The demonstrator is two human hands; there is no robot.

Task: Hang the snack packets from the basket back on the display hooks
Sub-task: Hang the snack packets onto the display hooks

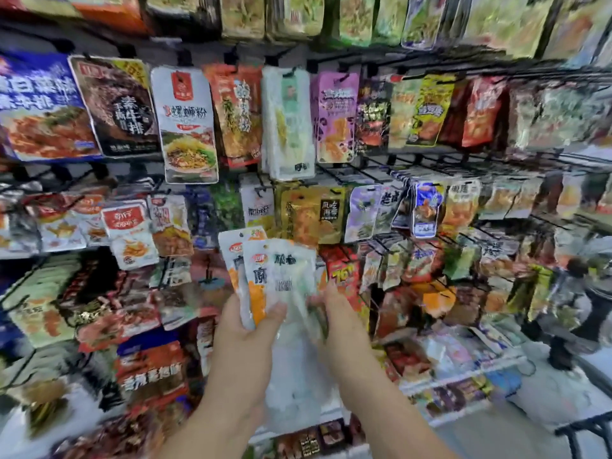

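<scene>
Mid-task, packets in hand, none of this batch on a hook yet.

- Left hand (248,329), 6 o'clock of frame: grips the lower left corner of a small fan of white-and-orange packets (281,270), thumb across the front. At least two packets, maybe three (blur hides the count).
- Right hand (337,316), at 3 o'clock of the left: fingertips at the fan's lower right edge. Cannot tell whether it pinches or only touches.
- The fan is held upright, just in front of the display, hang-holes at 12 o'clock, free of any hook.
- Display hooks (344,172): black wire prongs, several bare ones at 1 o'clock of the fan. Most others are loaded, e.g. the gold packet (311,213) at 12 o'clock and the red packet (341,270) at 3 o'clock.
- Judgement: each packet in hand has yet to be separated and threaded on; how many more wait, unknown.

Containers:
- Basket: not in view.
- Translucent film (294,376) hangs at 6 o'clock below the hands, possibly a bag; contents unreadable.
- Lower shelf (463,376) at 4 o'clock: flat packets lying on it.
</scene>
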